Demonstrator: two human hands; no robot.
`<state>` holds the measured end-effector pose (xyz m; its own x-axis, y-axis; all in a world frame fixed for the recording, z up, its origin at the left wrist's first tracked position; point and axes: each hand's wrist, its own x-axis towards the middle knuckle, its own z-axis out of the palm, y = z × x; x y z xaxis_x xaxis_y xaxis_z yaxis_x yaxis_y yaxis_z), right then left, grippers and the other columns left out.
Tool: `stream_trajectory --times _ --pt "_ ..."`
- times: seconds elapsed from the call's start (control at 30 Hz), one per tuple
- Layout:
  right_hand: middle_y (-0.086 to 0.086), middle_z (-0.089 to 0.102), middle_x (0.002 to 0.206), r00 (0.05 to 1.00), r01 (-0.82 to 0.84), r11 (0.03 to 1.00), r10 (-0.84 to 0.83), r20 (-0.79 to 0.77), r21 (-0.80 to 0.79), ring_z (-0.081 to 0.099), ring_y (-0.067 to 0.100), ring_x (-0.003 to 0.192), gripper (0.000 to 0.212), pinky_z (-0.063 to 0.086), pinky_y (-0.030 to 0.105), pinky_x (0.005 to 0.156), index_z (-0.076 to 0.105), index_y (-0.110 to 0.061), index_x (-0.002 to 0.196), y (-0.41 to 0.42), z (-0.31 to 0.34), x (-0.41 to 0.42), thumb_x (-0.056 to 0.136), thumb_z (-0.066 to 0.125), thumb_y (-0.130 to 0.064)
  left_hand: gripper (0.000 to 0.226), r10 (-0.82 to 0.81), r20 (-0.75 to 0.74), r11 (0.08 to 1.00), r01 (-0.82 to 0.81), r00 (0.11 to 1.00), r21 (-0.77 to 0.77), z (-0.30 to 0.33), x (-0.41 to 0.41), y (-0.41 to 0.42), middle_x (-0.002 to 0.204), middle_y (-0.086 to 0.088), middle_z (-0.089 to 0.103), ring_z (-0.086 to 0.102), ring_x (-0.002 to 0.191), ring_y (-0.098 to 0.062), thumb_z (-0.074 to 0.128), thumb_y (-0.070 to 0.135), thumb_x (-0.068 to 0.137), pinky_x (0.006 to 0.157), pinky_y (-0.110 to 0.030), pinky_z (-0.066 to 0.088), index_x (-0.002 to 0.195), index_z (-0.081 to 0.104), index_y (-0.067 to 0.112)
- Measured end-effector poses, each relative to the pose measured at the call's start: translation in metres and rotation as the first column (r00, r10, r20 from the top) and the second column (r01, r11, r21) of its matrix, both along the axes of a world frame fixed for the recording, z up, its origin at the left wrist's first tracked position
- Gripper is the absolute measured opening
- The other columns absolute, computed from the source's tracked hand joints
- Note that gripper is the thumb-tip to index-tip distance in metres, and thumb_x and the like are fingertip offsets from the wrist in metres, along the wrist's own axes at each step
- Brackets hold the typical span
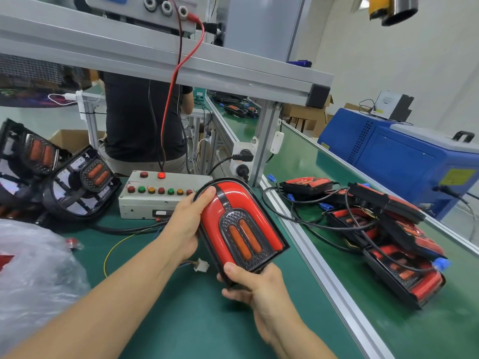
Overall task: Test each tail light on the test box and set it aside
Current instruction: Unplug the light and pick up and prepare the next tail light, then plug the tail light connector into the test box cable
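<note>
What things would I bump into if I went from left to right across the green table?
Crinkly plastic bag → unfinished tail light housings → test box → red tail light held in both hands → pile of tail lights with cables → blue machine.

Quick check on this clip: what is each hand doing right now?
Left hand: grips the upper left edge of the tail light, fingertip on its rounded end.
Right hand: grips the same tail light at its lower end, thumb on the front.
</note>
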<state>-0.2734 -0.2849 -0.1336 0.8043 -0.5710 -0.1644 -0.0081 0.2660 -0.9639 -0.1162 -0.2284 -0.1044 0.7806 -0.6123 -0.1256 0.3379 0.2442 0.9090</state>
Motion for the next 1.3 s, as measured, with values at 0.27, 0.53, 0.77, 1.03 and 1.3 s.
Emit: stream_trajectory --times 0.27,0.53,0.77,1.03,1.3 --pt "0.012 0.073 0.108 0.995 0.007 0.996 -0.015 0.097 0.089 0.069 0.029 0.101 0.034 0.058 0.030 0.073 0.065 -0.007 0.117 -0.009 -0.002 0.005 0.083 0.069 -0.003 0.040 -0.169 0.094 0.986 0.168 0.981 0.016 -0.026 -0.035 0.006 0.102 -0.005 0.073 0.069 0.098 -0.020 0.068 -0.001 0.082 0.081 -0.029 0.054 0.117 0.057 0.015" --pt "0.013 0.075 0.095 0.992 0.117 0.993 -0.118 0.046 0.035 0.070 0.027 0.088 0.026 0.056 0.031 0.067 0.071 -0.009 0.104 -0.001 -0.011 0.008 0.081 0.070 0.003 0.037 -0.122 0.167 0.992 0.123 0.978 0.003 -0.040 -0.036 0.007 0.100 -0.010 0.073 0.069 0.096 -0.030 0.070 -0.003 0.077 0.080 -0.037 0.055 0.109 0.062 0.013" --pt "-0.001 0.074 0.110 0.999 -0.016 0.999 0.017 -0.027 0.038 0.067 0.018 0.107 0.055 0.049 0.038 0.093 0.065 -0.024 0.118 -0.023 -0.001 -0.006 0.073 0.064 -0.056 0.052 -0.254 0.115 0.965 0.259 0.960 -0.030 -0.035 -0.027 0.011 0.113 -0.010 0.070 0.068 0.103 -0.025 0.072 0.011 0.070 0.081 -0.032 0.056 0.120 0.057 0.014" --pt "0.010 0.073 0.110 0.997 -0.001 1.000 0.001 0.071 -0.001 0.072 0.027 0.095 0.053 0.060 0.037 0.071 0.057 -0.017 0.126 -0.064 0.030 -0.009 0.076 0.068 -0.030 0.038 -0.535 0.225 0.843 0.500 0.814 0.196 0.000 -0.020 0.005 0.116 -0.001 0.069 0.064 0.110 -0.020 0.064 0.029 0.084 0.096 -0.038 0.047 0.121 0.060 0.024" --pt "0.012 0.076 0.094 0.984 0.162 0.984 -0.155 -0.083 0.080 0.074 0.020 0.069 0.030 0.058 0.029 0.056 0.065 -0.010 0.115 -0.100 0.036 -0.009 0.090 0.064 -0.024 0.025 0.168 0.791 0.833 -0.514 0.588 0.205 0.028 0.055 0.062 0.085 0.005 0.070 0.062 0.079 -0.015 0.064 0.004 0.083 0.079 -0.032 0.049 0.083 0.066 0.029"
